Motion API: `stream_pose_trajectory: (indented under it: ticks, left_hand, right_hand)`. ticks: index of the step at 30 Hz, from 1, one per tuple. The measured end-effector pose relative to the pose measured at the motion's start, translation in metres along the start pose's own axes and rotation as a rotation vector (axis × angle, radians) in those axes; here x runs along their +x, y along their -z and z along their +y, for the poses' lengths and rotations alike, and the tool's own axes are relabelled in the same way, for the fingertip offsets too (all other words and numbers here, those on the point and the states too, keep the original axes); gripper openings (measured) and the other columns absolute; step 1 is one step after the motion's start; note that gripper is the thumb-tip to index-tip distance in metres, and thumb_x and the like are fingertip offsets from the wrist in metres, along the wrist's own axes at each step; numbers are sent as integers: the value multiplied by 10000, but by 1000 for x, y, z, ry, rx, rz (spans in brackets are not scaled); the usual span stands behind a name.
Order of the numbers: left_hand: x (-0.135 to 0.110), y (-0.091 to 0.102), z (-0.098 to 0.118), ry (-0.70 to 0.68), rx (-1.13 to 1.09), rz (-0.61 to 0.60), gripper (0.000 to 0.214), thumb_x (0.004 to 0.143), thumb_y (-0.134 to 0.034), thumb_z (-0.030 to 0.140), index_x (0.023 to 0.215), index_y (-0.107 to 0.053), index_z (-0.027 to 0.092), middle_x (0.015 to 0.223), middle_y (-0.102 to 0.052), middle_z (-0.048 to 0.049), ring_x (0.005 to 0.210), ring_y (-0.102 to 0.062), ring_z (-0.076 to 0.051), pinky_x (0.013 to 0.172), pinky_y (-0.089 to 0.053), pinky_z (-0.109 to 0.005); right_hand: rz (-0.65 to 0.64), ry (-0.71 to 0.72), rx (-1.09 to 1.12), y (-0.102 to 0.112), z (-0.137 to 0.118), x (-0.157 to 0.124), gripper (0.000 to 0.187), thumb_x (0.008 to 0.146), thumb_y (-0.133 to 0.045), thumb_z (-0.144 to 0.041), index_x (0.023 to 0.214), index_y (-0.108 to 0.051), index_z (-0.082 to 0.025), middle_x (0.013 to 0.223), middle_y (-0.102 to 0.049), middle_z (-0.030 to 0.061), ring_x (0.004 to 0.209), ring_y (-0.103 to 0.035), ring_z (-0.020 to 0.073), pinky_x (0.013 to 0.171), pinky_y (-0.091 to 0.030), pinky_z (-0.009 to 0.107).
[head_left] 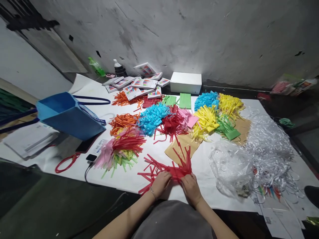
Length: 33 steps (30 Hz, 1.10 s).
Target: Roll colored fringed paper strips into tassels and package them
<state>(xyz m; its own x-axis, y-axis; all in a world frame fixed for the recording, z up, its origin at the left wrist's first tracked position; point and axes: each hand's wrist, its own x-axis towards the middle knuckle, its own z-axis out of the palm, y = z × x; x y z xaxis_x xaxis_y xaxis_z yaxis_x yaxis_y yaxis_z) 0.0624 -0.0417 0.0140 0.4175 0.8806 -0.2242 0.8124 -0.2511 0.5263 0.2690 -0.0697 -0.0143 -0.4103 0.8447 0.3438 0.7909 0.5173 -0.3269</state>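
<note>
A red paper fringe tassel [177, 171] lies at the front of the white-covered table, its strips fanned to the left and upward. My left hand [161, 183] is closed on its near left part. My right hand [190, 187] grips the near right part, fingers curled under it. To the left lies a bundle of pink, red and light green fringes [122, 149]. Just beyond the red fringe is a brown paper sheet [183, 146]. Past it are a blue fringe [153, 119], a dark red one [171, 122] and a yellow one [206, 121].
A blue bag [69, 116] with dark handles leans at left, near a phone [87, 142] and red cord [66, 163]. Printed flat boxes [142, 83] and a white box [185, 82] stand at the back. Clear plastic bags [230, 167] and white ribbon [270, 144] fill the right.
</note>
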Motion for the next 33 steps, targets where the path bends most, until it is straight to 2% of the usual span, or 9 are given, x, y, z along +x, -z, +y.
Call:
stream_pose_trajectory:
  ticks: [3, 5, 9, 12, 15, 20, 26, 29, 33]
  left_hand:
    - [15, 5, 7, 211, 32, 44, 273, 939, -365, 238, 932, -627, 165, 941, -675, -95, 887, -613, -207, 775, -438, -310]
    - [26, 7, 8, 314, 48, 45, 278, 932, -377, 267, 890, -628, 157, 892, -681, -98, 833, -629, -209, 717, -431, -301]
    - [39, 9, 6, 418, 61, 2, 224, 886, -460, 299, 842, -633, 164, 849, -697, -93, 795, -648, -209, 663, -413, -287]
    - [42, 11, 5, 439, 63, -18, 220, 877, -471, 311, 853, -636, 166, 859, -703, -99, 810, -653, -216, 664, -410, -290]
    - [43, 13, 5, 436, 57, -27, 219, 874, -470, 309, 856, -637, 168, 862, -705, -96, 809, -654, -215, 661, -406, -289]
    - [37, 14, 4, 399, 30, -10, 219, 883, -462, 313, 844, -625, 171, 853, -698, -83, 811, -643, -203, 660, -390, -280]
    - [28, 13, 2, 359, -10, 24, 213, 897, -455, 321, 833, -600, 179, 837, -685, -56, 804, -627, -189, 661, -367, -264]
    - [27, 12, 3, 362, -21, 32, 217, 904, -444, 316, 830, -593, 176, 845, -680, -63, 811, -623, -193, 665, -361, -268]
    - [27, 11, 3, 373, -31, 32, 209, 906, -442, 312, 842, -589, 177, 855, -677, -67, 822, -621, -196, 668, -359, -270]
  right_hand:
    - [-13, -157, -46, -5, -1, 21, 231, 948, -423, -201, 828, -620, -192, 736, -633, 40, 735, -561, 182, 809, -356, 341]
    - [-14, -232, -74, -6, 1, 32, 232, 946, -424, -198, 821, -620, -191, 709, -623, 40, 709, -557, 185, 787, -343, 332]
    - [0, -316, -120, -1, 5, 40, 203, 928, -432, -192, 941, -633, -173, 765, -641, 81, 777, -569, 228, 840, -325, 375]
    - [8, -279, -119, 5, 1, 33, 233, 904, -472, -207, 1095, -602, -183, 1040, -645, 129, 1005, -542, 273, 958, -274, 442]
    - [29, -237, -82, 3, -8, 25, 346, 879, -525, -333, 1194, -550, -191, 1226, -578, 140, 1163, -466, 299, 1029, -221, 492]
    - [89, -434, -115, -11, -12, 24, 386, 878, -470, -292, 1224, -512, -126, 1319, -501, 203, 1230, -419, 324, 1030, -209, 536]
    - [148, -480, -91, -19, -11, 36, 478, 873, -473, -399, 1252, -481, -109, 1338, -464, 240, 1270, -367, 356, 1023, -201, 574]
    - [87, -536, -132, -18, -11, 39, 443, 838, -493, -267, 1254, -499, -113, 1363, -450, 228, 1293, -350, 348, 1039, -190, 562]
    - [16, -538, -175, -10, -6, 37, 514, 736, -488, -83, 1240, -538, -170, 1428, -398, 170, 1350, -280, 328, 1060, -155, 546]
